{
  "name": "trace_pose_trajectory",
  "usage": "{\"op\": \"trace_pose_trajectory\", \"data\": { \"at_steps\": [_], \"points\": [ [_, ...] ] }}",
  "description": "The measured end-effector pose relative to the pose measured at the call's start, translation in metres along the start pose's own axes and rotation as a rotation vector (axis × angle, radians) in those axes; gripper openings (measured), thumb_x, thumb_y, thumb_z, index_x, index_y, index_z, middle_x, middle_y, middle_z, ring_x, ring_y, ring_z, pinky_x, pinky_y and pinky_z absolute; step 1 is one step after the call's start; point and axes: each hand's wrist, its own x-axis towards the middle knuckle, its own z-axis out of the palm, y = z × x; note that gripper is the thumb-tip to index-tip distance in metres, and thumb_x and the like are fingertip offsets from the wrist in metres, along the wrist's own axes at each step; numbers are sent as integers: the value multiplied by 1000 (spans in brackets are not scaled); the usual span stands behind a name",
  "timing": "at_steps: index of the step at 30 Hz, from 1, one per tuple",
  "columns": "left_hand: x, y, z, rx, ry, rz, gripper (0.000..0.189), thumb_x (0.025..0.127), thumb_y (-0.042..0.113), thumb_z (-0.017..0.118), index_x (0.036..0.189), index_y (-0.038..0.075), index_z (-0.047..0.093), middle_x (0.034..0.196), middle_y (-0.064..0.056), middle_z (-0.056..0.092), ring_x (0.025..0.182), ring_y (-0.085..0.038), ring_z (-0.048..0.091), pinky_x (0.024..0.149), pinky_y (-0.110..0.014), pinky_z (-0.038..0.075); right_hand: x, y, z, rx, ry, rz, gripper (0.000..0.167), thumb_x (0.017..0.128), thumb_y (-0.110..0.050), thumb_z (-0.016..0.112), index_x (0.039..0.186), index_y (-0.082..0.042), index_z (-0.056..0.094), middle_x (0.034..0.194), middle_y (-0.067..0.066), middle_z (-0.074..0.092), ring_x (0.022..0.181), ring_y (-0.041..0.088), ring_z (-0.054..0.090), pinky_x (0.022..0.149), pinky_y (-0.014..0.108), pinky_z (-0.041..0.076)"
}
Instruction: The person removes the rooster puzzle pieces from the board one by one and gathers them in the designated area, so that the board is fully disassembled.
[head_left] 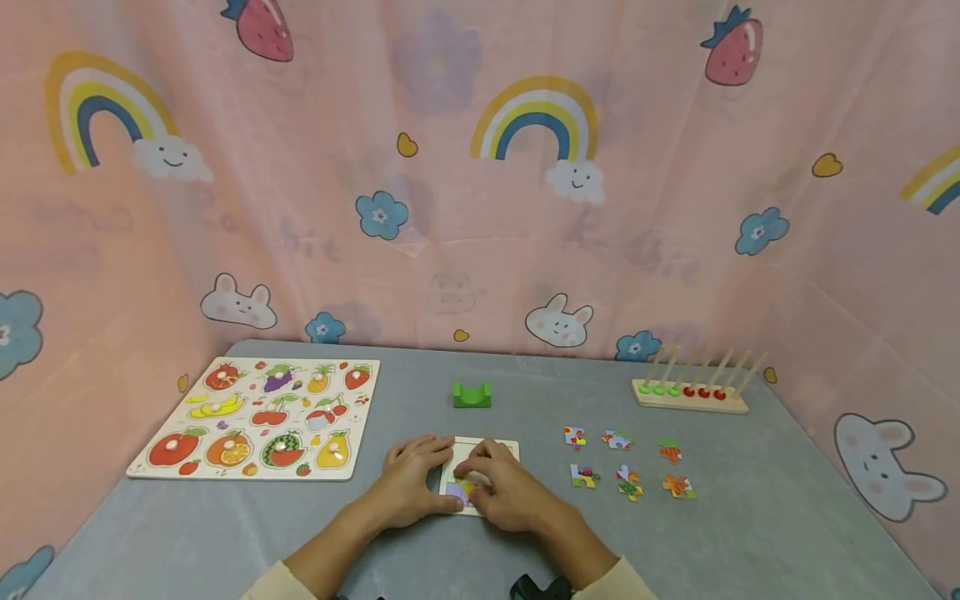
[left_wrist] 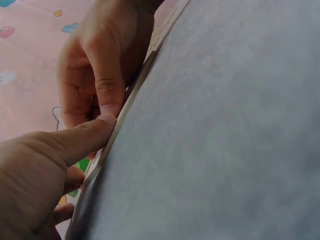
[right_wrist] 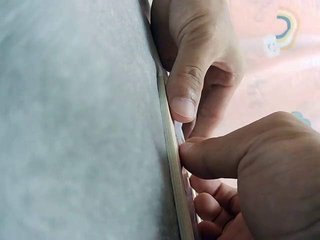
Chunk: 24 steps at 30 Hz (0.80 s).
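Note:
A small wooden puzzle tray lies on the table between both hands. My left hand holds its left side, with the thumb at the near edge and the fingers toward the far edge. Purple and yellow puzzle pieces show in the near left part of the tray. Over the tray, my right hand has its fingers curled and pinches a puzzle piece mostly hidden by the fingers. In the right wrist view, the right thumb meets the tray's edge close to the left thumb.
Several loose jigsaw pieces lie in two rows to the right. A fruit puzzle board is at the left. A green block with a curved dip stands behind the tray. At the back right is a peg rack with green and red beads.

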Motion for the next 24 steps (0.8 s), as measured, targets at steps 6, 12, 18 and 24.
{"op": "trace_pose_trajectory", "data": {
  "at_steps": [6,12,18,24],
  "points": [
    [0,2,-1,-6,1,-3,73,72,36,84,128,-5,59,140,-9,50,133,-35,35,102,-60,18,1,-2,0,-22,0,1,35,76,2,58,108,-7,70,98,-4,44,96,16,43,79,30,39],
    [0,2,-1,-7,-4,-7,74,72,36,84,128,-5,59,141,-9,49,134,-35,34,102,-60,18,1,-2,2,-30,1,7,34,76,4,56,105,-9,71,95,-5,43,96,16,42,80,31,38],
    [0,2,-1,-4,-5,-10,73,72,35,84,128,-5,59,141,-9,49,134,-35,34,103,-59,17,0,-2,2,-18,15,11,32,79,5,56,104,-11,70,99,-5,47,100,18,45,81,34,39],
    [0,3,-1,-6,-2,-11,73,72,34,85,128,-5,59,141,-9,49,134,-36,34,103,-59,17,1,-1,4,-23,59,-52,31,77,7,57,102,-8,68,96,-2,55,97,17,49,83,36,41]
  ]
}}
